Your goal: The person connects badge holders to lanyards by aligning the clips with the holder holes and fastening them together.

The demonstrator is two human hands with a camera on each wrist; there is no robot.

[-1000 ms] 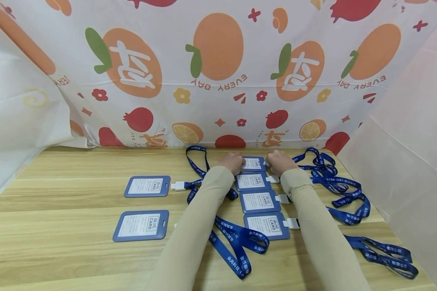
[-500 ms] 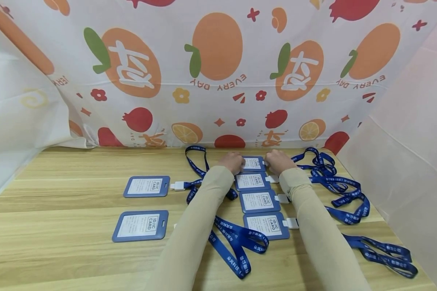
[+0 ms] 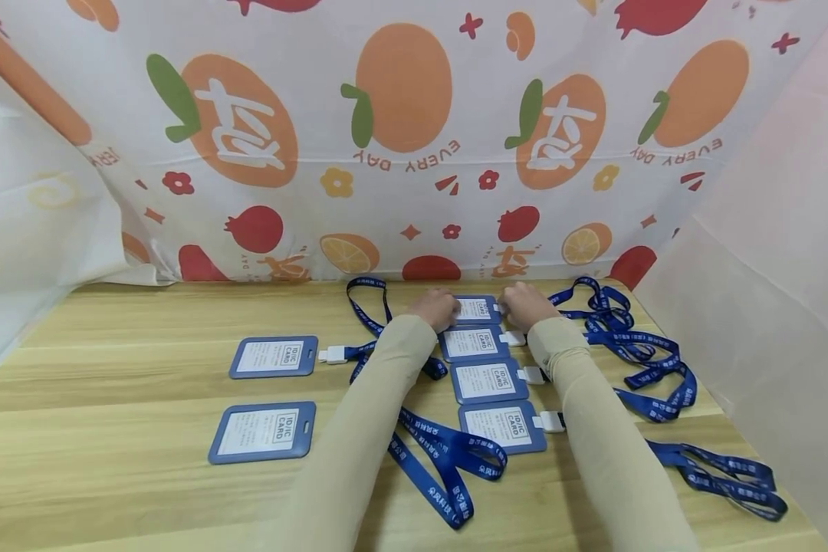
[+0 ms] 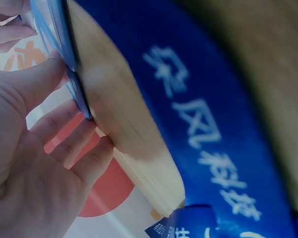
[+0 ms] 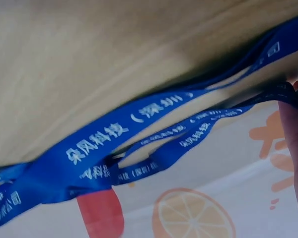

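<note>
In the head view, four-sided blue ID card holders lie in a column; the farthest card holder (image 3: 475, 309) is between my two hands. My left hand (image 3: 435, 308) holds its left end, thumb and fingers along the edge, as the left wrist view shows with the hand (image 4: 44, 144). At its right end my right hand (image 3: 524, 305) pinches the white clip (image 3: 497, 307), mostly covered by the fingers. A blue lanyard (image 3: 596, 303) trails rightward from there. In the right wrist view, only a finger (image 5: 294, 134) shows beside a lanyard (image 5: 104, 134).
Nearer me lie more card holders (image 3: 472, 343) with clips and lanyards running right. Two card holders, an upper (image 3: 274, 357) and a lower (image 3: 262, 432), lie at left. Another lanyard (image 3: 448, 460) lies by my left forearm. A fruit-print curtain (image 3: 400, 192) hangs behind the table (image 3: 110, 399).
The head view has shifted slightly. Both hands stay at the two ends of the farthest card holder, with no clear movement of the things on the table.
</note>
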